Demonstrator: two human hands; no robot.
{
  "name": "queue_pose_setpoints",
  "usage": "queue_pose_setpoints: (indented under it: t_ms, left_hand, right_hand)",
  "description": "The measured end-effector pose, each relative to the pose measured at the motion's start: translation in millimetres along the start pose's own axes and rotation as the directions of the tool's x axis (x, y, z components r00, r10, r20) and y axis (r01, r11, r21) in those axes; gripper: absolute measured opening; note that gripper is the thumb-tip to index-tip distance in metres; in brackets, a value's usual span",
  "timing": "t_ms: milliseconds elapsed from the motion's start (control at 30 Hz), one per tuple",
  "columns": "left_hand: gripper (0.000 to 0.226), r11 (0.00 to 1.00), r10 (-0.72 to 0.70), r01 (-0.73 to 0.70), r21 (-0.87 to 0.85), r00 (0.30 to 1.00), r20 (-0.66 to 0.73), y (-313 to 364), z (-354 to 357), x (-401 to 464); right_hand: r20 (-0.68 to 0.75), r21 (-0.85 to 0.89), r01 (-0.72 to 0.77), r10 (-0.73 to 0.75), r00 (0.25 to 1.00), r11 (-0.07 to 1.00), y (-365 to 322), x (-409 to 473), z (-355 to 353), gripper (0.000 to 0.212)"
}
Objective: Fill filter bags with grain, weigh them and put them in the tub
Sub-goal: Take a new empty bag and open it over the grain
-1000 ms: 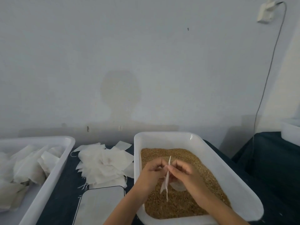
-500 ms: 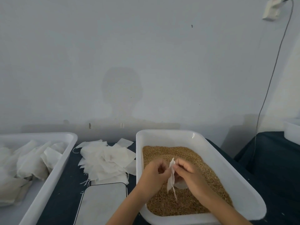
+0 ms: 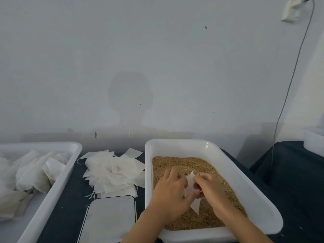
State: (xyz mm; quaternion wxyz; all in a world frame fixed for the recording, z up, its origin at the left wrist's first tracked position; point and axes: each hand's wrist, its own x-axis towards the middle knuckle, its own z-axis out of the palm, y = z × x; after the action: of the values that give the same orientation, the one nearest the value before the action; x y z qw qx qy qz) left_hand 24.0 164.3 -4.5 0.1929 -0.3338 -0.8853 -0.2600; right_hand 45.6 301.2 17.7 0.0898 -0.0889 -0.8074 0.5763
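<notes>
From the head view I see my left hand [image 3: 171, 193] and right hand [image 3: 209, 189] both pinching one filter bag [image 3: 190, 185] between them, just above the grain [image 3: 182, 163], its long axis upright, equally near either grip.

Pale grey wall [image 3: 157, 58] fills most of view, flat and bare, dim even light. Soft head-and-shoulders shadow [image 3: 130, 99] cast on wall, centre. Small dark speck [image 3: 206, 27] high up, right of centre. White socket or plug [image 3: 291, 10] top right, thin cable [image 3: 291, 81] dropping from it down wall to behind table. Lighter wall section [image 3: 312, 85] angles in at far right. Dark blue cloth-covered table [image 3: 66, 207] below; second dark-covered surface [image 3: 289, 163] right, narrow gap between them.
</notes>
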Motion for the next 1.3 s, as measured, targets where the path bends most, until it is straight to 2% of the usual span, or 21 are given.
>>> queue_pose_setpoints:
  t_ms: [67,133,200,267,300,400,433,467,533,567,600,633,700,767,833,900,967,1100,1200,1300]
  left_hand:
    - [0.039,0.999,0.027,-0.027,0.026,1.0,-0.004,0.7,-1.8,-0.1]
    - [0.018,0.999,0.043,-0.044,-0.019,0.997,-0.063,1.2,-5.3,0.4]
    - [0.016,0.999,0.032,-0.036,-0.033,0.994,-0.107,1.5,-8.5,0.8]
    - [0.018,0.999,0.013,-0.016,-0.027,0.995,-0.098,1.0,-9.6,0.9]
    - [0.017,1.0,0.009,-0.01,-0.022,0.997,-0.08,1.3,-9.7,1.2]
    - [0.01,0.999,-0.032,0.032,-0.04,0.999,-0.011,1.4,-8.7,1.1]
    - [0.008,0.998,-0.053,0.053,-0.039,0.999,-0.004,1.5,-8.9,1.3]
    - [0.009,0.997,-0.072,0.071,-0.039,0.997,-0.009,1.5,-8.9,1.6]
    - [0.022,0.993,-0.11,0.108,-0.056,0.993,-0.034,1.0,-7.1,2.5]
    - [0.027,0.99,-0.13,0.127,-0.062,0.991,-0.04,0.6,-6.0,2.7]
    - [0.027,0.988,-0.15,0.148,-0.052,0.988,-0.042,0.2,-5.4,3.0]
    - [0.025,0.985,-0.173,0.171,-0.033,0.984,-0.044,-0.1,-4.9,3.0]
    - [0.02,0.976,-0.218,0.217,-0.009,0.974,-0.067,-1.1,-4.4,3.2]
    - [0.014,0.966,-0.258,0.257,-0.025,0.962,-0.089,-0.5,-5.2,3.3]
    - [0.011,0.963,-0.269,0.267,-0.031,0.958,-0.1,0.9,-5.4,3.4]
    - [0.01,0.965,-0.262,0.261,-0.021,0.958,-0.117,1.3,-4.4,3.7]
    - [0.011,0.963,-0.268,0.266,-0.035,0.952,-0.149,1.0,-4.2,4.6]
    - [0.016,0.967,-0.255,0.253,-0.031,0.951,-0.174,0.9,-5.4,3.8]
    - [0.022,0.973,-0.227,0.232,0.006,0.956,-0.187,0.7,-5.4,3.1]
    - [0.024,0.977,-0.195,0.207,0.043,0.962,-0.189,0.0,-4.8,3.0]
  right_hand:
    - [0.0,0.046,-0.028,0.029,1.0,0.999,0.4,-0.2,-0.4,0.031]
    - [-0.042,0.012,-0.013,0.013,0.999,1.0,0.9,0.3,0.1,0.029]
    - [-0.131,-0.257,0.031,-0.067,0.989,0.966,5.1,4.1,-2.9,0.026]
    - [-0.13,-0.604,0.018,-0.121,0.984,0.796,8.6,5.4,-7.5,0.016]
    - [-0.108,-0.713,-0.023,-0.077,0.991,0.701,9.9,4.6,-8.7,0.021]
    - [-0.052,-0.84,-0.148,0.194,0.98,0.522,19.7,8.9,-9.7,0.068]
    - [-0.057,-0.868,-0.164,0.233,0.971,0.469,19.5,8.7,-7.9,0.069]
    - [-0.062,-0.896,-0.159,0.238,0.969,0.414,18.5,8.3,-6.2,0.06]
    - [-0.022,-0.945,-0.081,0.185,0.982,0.317,17.3,7.5,-4.3,0.021]
    - [0.0,-0.955,-0.052,0.175,0.985,0.293,14.0,5.9,-3.9,0.006]
    - [0.019,-0.964,-0.025,0.164,0.986,0.265,13.1,5.7,-5.1,0.017]
    - [0.047,-0.957,-0.003,0.163,0.986,0.29,10.2,4.2,-7.5,0.022]
    - [0.075,-0.944,0.043,0.086,0.993,0.327,6.9,6.3,-18.6,0.012]
    - [0.074,-0.952,0.073,-0.005,0.997,0.296,-4.0,10.2,-40.3,0.013]
    - [0.111,-0.976,0.123,-0.073,0.991,0.179,-17.1,14.3,-67.2,0.013]
    - [0.14,-0.989,0.144,-0.12,0.983,0.024,-28.6,17.8,-87.6,0.03]
    - [0.197,-0.975,0.178,-0.147,0.969,-0.13,-33.2,20.3,-97.7,0.031]
    - [0.34,-0.913,0.28,-0.172,0.925,-0.298,-27.5,21.5,-99.2,0.027]
    - [0.426,-0.892,0.375,-0.194,0.884,-0.251,-19.4,22.8,-93.9,0.03]
    - [0.501,-0.865,0.488,-0.171,0.848,-0.116,-6.8,25.1,-83.6,0.019]
